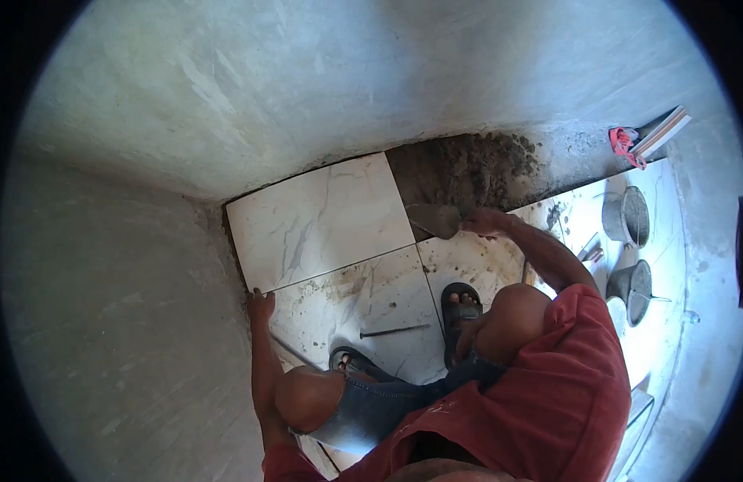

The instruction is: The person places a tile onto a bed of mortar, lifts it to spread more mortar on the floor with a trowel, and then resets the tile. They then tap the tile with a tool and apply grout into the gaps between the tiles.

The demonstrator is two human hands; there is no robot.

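Grey plaster at front and left: had the walls [251, 88] close on both sides, so squatted low with knees parted, likely for reach to either hand. Had both sandals on the speckled floor [371, 285], apparently for a firm base clear of the dark bed [484, 173] beyond. Had the white tile [323, 217] in the corner between the walls, right edge against that bed, seemingly bare there to allow work from the side. Had two buckets [613, 217] off to the right, probably to be near yet not underfoot, and a strip [662, 132] with pink cord [623, 145] well aside by the wall. Rested the left hand [260, 305] at the tile's near-left corner, presumably to steady it; could not tell whether those fingers pinched or merely touched. Held the trowel [437, 221] with the right hand [485, 223], fingers wrapped round the handle, blade low with tip at the tile's right edge, as if to bear there. Had a thin rod [394, 330] loose between the feet.
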